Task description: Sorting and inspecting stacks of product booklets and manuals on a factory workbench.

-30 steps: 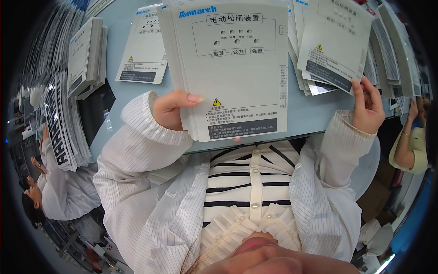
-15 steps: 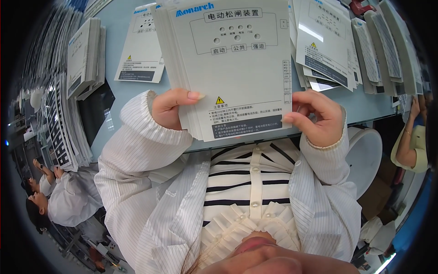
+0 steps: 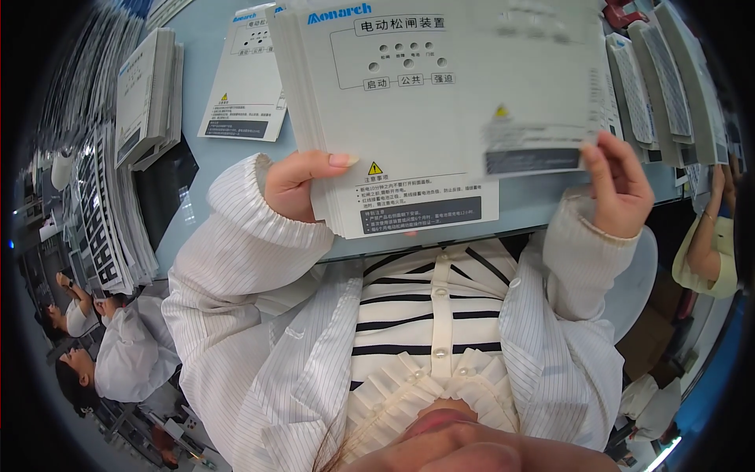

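The left grip (image 3: 303, 177) is clasped on the left edge of a stack of white printed sheets (image 3: 409, 141), its thumb lying over the top sheet. This stack is above the near part of the pale blue surface (image 3: 228, 161); its top sheet shows a yellow triangle and a dark band toward the near end. The right grip (image 3: 621, 185) pinches the near right corner of a blurred sheet (image 3: 543, 102), which covers the stack's right part from view; whether the two touch, I cannot tell. Just left of the stack lie more printed sheets (image 3: 245, 86), and farther left a pile of white panels (image 3: 141, 90) beside a dark piece (image 3: 169, 185). On the far right are rows of pale panels (image 3: 668, 86) and a red object (image 3: 624, 12).
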`<state>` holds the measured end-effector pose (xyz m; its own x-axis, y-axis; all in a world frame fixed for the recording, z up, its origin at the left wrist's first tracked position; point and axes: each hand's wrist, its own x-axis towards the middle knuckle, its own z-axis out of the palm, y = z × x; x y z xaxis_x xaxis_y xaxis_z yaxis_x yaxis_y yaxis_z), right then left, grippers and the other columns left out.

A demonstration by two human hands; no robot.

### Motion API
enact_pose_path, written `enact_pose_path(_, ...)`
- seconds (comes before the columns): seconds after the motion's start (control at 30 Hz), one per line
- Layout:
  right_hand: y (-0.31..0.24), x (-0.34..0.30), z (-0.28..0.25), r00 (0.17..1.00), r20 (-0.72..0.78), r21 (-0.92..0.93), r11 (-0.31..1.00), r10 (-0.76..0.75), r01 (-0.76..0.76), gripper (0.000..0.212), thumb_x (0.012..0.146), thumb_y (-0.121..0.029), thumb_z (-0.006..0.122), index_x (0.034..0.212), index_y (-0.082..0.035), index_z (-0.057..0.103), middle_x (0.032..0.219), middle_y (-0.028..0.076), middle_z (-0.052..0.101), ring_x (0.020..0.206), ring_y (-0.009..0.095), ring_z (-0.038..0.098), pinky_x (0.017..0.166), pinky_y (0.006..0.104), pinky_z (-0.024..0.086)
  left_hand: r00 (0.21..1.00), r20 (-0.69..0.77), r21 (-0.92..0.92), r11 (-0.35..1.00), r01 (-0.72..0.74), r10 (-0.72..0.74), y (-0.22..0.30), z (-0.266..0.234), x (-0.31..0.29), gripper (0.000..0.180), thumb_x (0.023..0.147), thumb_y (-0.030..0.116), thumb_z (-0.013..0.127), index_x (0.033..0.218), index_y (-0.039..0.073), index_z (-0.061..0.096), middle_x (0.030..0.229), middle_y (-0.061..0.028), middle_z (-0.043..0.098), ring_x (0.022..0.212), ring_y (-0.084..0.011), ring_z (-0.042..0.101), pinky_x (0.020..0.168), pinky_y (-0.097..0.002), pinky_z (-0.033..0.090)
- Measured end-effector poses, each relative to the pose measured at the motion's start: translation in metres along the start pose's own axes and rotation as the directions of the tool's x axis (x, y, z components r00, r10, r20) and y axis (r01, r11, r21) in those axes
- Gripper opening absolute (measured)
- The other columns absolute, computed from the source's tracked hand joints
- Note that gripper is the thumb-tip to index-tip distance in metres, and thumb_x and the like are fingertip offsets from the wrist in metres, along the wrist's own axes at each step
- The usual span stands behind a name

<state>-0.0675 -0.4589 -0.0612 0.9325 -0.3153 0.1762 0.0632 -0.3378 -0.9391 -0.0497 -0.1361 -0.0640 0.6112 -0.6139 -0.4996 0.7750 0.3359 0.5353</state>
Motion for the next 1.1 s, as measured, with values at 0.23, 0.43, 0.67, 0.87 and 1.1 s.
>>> enact_pose_path(0.23, 0.026, 0.022, -0.022, 0.975, -0.212, -0.101, 0.994, -0.067, 0.046, 0.027, 0.079, -0.004, 0.067, 0.105, -0.001, 0.063, 0.083, 0.000, 0.062, 0.059, 0.000, 0.043, 0.055, 0.0136, 0.034, 0.999, -0.020, 0.119, 0.992, -0.037, 0.040, 0.002, 0.004, 0.004, 0.060, 0.076, 0.023, 0.060, 0.127, 0.001, 0.038, 0.115, -0.0187, 0.053, 0.104, -0.0305, 0.055, 0.087, -0.0411, 0.047)
enact_pose_path(0.43, 0.009, 0.015, 0.001, 0.904, -0.306, -0.478, 0.869, -0.298, 0.125, 0.026, 0.075, -0.001, 0.070, 0.100, 0.000, 0.064, 0.078, -0.001, 0.057, 0.060, 0.003, 0.043, 0.059, 0.0152, 0.037, 0.994, -0.106, 0.153, 0.988, -0.011, 0.027, 0.002, 0.010, 0.001, 0.060, 0.076, 0.023, 0.062, 0.127, 0.002, 0.039, 0.115, -0.0172, 0.054, 0.103, -0.0278, 0.056, 0.086, -0.0385, 0.048)
enact_pose_path(0.67, -0.017, -0.017, 0.019, 0.914, 0.361, -0.046, 0.976, -0.184, 0.214, 0.018, 0.075, -0.002, 0.069, 0.091, 0.002, 0.062, 0.076, 0.001, 0.058, 0.062, 0.006, 0.050, 0.057, 0.0176, 0.038, 0.991, -0.103, 0.191, 0.980, -0.062, 0.083, -0.004, 0.006, 0.003, 0.064, 0.074, 0.025, 0.065, 0.128, 0.003, 0.038, 0.116, -0.0166, 0.054, 0.103, -0.0281, 0.056, 0.087, -0.0388, 0.048)
enact_pose_path(0.87, -0.016, -0.026, 0.028, 0.763, 0.626, 0.106, 0.952, 0.160, -0.287, 0.009, 0.080, -0.006, 0.064, 0.083, 0.001, 0.060, 0.073, 0.001, 0.058, 0.052, 0.003, 0.045, 0.046, 0.0156, 0.033, 0.993, -0.094, 0.178, 0.983, -0.049, 0.067, -0.002, 0.005, 0.002, 0.064, 0.074, 0.025, 0.066, 0.127, 0.003, 0.039, 0.115, -0.0165, 0.054, 0.104, -0.0279, 0.056, 0.087, -0.0390, 0.047)
enact_pose_path(1.1, -0.014, -0.027, 0.022, 0.815, 0.517, 0.066, 0.937, 0.263, -0.344, 0.011, 0.082, -0.007, 0.063, 0.088, 0.002, 0.061, 0.073, 0.001, 0.058, 0.050, 0.002, 0.042, 0.044, 0.0153, 0.030, 0.992, -0.109, 0.174, 0.984, -0.038, 0.057, -0.002, 0.006, 0.003, 0.063, 0.074, 0.024, 0.065, 0.127, 0.002, 0.039, 0.114, -0.0168, 0.055, 0.102, -0.0281, 0.057, 0.085, -0.0378, 0.048)
